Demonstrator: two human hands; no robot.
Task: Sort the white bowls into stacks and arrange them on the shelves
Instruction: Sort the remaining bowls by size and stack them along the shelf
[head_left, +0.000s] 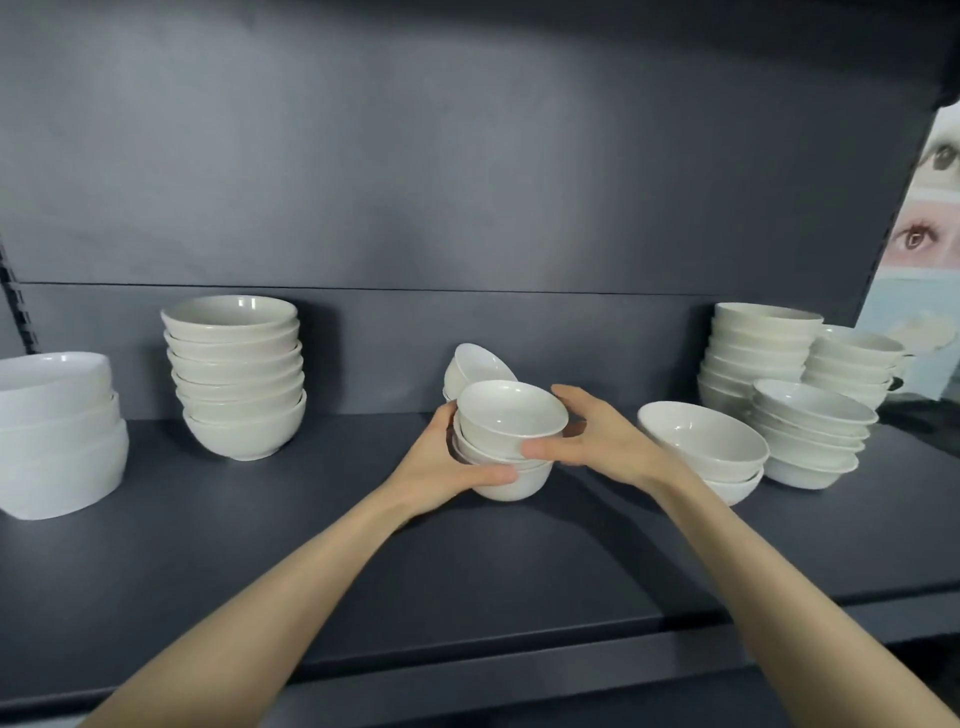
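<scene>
A short stack of small white bowls (511, 415) sits at the middle of the dark shelf (311, 545). My left hand (447, 467) grips its left side, the thumb across the bottom bowl. My right hand (587, 441) holds the right side, with the thumb pressed on the stack's front. Behind this stack stands another small bowl (475, 366), tilted. A tall stack of larger bowls (239, 374) stands at the back left.
A stack of wide bowls (57, 431) is at the far left edge. To the right are a low pair of bowls (706, 441) and three more stacks (810, 431) near a poster (924, 234). Bare shelf lies in front.
</scene>
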